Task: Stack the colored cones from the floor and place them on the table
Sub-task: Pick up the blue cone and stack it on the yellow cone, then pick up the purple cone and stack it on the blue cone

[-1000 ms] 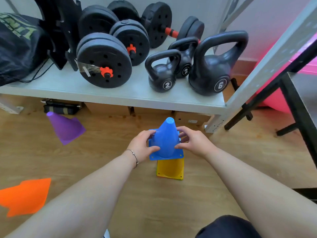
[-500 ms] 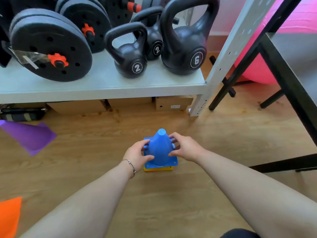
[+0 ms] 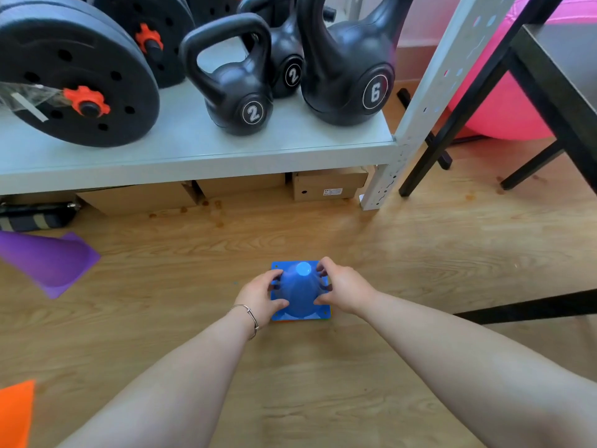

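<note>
A blue cone [image 3: 300, 294] stands upright on the wooden floor, pressed down over a yellow cone whose base shows only as a thin sliver [image 3: 329, 313] at the lower right corner. My left hand [image 3: 260, 297] grips the blue cone's left side and my right hand [image 3: 342, 291] grips its right side. A purple cone [image 3: 48, 261] lies on its side at the far left. An orange cone [image 3: 16, 412] lies at the bottom left corner, cut off by the frame. A black table [image 3: 562, 69] stands at the right.
A grey shelf [image 3: 193, 150] ahead holds black kettlebells [image 3: 235, 82] and weight plates [image 3: 74, 76]. Cardboard boxes [image 3: 326, 185] sit under it. The shelf's upright post [image 3: 420, 101], black table legs [image 3: 452, 124] and a pink ball [image 3: 504, 108] stand to the right.
Both hands lowered the blue cone down onto the yellow cone until it sat flush, hiding nearly all the yellow. The view tilted toward the floor and shifted right.
</note>
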Demonstrator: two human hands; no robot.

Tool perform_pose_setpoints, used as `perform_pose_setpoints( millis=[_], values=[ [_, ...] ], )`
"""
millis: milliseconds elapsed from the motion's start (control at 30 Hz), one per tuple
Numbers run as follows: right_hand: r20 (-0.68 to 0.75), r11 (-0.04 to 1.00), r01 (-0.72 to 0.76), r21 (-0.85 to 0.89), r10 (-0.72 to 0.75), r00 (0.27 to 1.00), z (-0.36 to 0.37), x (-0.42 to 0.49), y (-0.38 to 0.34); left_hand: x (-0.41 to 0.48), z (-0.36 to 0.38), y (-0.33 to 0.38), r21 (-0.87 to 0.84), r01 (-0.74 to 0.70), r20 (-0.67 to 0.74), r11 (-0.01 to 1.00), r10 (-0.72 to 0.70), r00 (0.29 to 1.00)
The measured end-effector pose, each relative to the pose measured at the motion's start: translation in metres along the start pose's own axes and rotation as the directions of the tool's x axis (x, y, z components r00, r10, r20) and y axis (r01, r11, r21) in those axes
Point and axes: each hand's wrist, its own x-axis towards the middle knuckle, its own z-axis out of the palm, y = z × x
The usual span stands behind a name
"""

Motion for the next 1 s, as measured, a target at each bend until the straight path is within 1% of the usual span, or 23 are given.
perform_pose_setpoints(
  millis=[100,233,333,433,533,600,667,733,833,900,1000],
  values=[
    [-0.007,1.000,-0.023,-0.010,0.023,1.000,0.009,0.003,0.000,0.003,0.002,-0.001,0.037,0.023,0.026,0.999,-0.024,0.999],
    [0.007,0.999,-0.036,-0.032,0.036,0.999,0.011,0.006,0.000,0.005,0.006,-0.002,0.051,0.049,0.024,0.998,-0.050,0.998],
    [0.028,0.996,-0.025,-0.091,0.028,0.999,0.009,0.007,-0.001,0.004,0.006,-0.001,0.089,0.064,0.025,0.994,-0.066,0.997],
    [0.067,0.971,0.010,-0.240,0.006,0.998,-0.002,0.007,-0.004,0.001,0.001,0.004,0.195,0.081,0.018,0.977,-0.086,0.996],
    [0.042,0.923,0.054,-0.381,-0.041,0.998,-0.027,0.004,-0.011,-0.006,-0.016,0.019,0.390,0.046,0.010,0.920,-0.054,0.999],
    [-0.010,0.902,0.063,-0.428,-0.075,0.997,-0.045,0.001,-0.021,-0.012,-0.034,0.033,0.491,0.036,-0.045,0.871,-0.016,0.999],
    [-0.051,0.871,0.093,-0.482,-0.134,0.990,-0.060,-0.005,-0.034,-0.020,-0.052,0.047,0.569,0.070,-0.159,0.819,0.026,0.987],
    [-0.089,0.830,0.131,-0.542,-0.212,0.973,-0.070,-0.012,-0.051,-0.030,-0.068,0.059,0.622,0.126,-0.279,0.773,0.069,0.958],
    [-0.177,0.784,0.157,-0.601,-0.322,0.930,-0.076,-0.021,-0.078,-0.046,-0.089,0.071,0.675,0.204,-0.393,0.709,0.111,0.913],
    [-0.227,0.761,0.166,-0.627,-0.383,0.896,-0.077,-0.024,-0.095,-0.059,-0.104,0.075,0.682,0.263,-0.446,0.683,0.103,0.889],
    [-0.293,0.764,0.164,-0.624,-0.424,0.857,-0.077,-0.026,-0.121,-0.082,-0.125,0.077,0.671,0.338,-0.506,0.660,0.074,0.859]
  ],
)
